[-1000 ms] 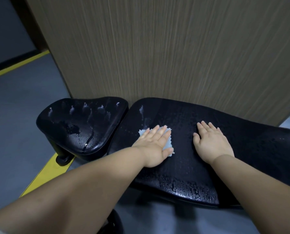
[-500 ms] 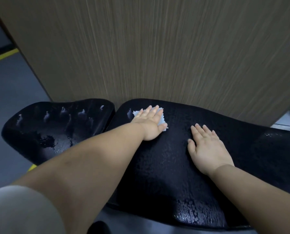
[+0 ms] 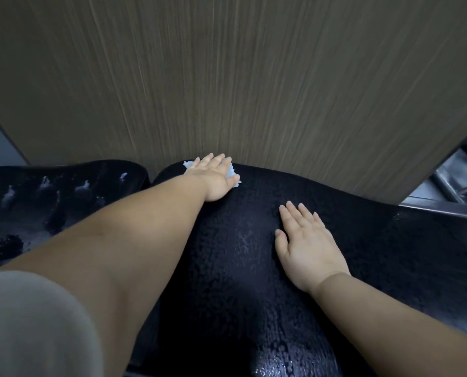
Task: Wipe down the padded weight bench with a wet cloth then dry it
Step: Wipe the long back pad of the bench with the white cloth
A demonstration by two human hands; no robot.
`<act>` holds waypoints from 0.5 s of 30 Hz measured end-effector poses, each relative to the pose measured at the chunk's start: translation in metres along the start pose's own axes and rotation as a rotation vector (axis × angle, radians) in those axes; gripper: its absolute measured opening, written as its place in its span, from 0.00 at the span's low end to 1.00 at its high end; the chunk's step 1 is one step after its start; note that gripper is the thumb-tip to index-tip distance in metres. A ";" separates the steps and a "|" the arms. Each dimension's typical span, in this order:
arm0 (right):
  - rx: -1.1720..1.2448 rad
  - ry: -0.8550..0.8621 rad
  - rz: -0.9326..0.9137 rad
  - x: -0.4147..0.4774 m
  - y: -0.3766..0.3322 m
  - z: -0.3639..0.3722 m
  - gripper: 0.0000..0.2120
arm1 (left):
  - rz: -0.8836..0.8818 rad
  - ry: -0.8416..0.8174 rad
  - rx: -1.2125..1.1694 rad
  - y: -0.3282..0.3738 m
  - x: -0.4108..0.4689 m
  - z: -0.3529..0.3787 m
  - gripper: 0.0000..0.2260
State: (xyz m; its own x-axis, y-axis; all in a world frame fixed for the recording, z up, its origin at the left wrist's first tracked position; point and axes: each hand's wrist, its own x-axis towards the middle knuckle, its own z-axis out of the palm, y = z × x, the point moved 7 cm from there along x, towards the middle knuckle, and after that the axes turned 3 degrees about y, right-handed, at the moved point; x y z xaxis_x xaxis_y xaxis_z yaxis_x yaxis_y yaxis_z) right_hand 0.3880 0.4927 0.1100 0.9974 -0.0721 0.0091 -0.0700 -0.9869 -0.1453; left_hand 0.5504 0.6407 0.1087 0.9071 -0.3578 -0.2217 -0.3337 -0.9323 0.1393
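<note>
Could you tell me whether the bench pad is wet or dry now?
Wet: droplets bead across the pad around both hands, shining near its front edge.

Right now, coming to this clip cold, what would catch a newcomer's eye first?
The left hand, stretched to the far edge of the black bench pad, presses a pale cloth flat where the pad meets the wood-grain wall. The right hand lies open, palm down, on the pad nearer the viewer. Water beads glisten on the pad, and white streaks mark the seat pad on the left.
</note>
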 end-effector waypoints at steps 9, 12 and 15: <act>0.018 0.021 0.001 0.002 -0.001 -0.003 0.26 | 0.003 0.003 -0.004 0.002 -0.011 0.004 0.27; 0.014 0.023 -0.001 0.002 -0.002 -0.002 0.26 | 0.032 -0.008 -0.005 0.003 -0.034 0.009 0.28; 0.007 0.025 -0.001 0.003 -0.003 -0.002 0.26 | 0.058 -0.020 -0.006 0.006 -0.064 0.015 0.28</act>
State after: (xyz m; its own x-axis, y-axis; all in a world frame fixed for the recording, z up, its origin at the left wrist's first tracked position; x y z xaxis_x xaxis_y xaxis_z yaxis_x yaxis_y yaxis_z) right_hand 0.3915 0.4953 0.1125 0.9966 -0.0752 0.0336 -0.0693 -0.9860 -0.1520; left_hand 0.4865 0.6575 0.1094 0.8810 -0.4120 -0.2328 -0.3838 -0.9099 0.1577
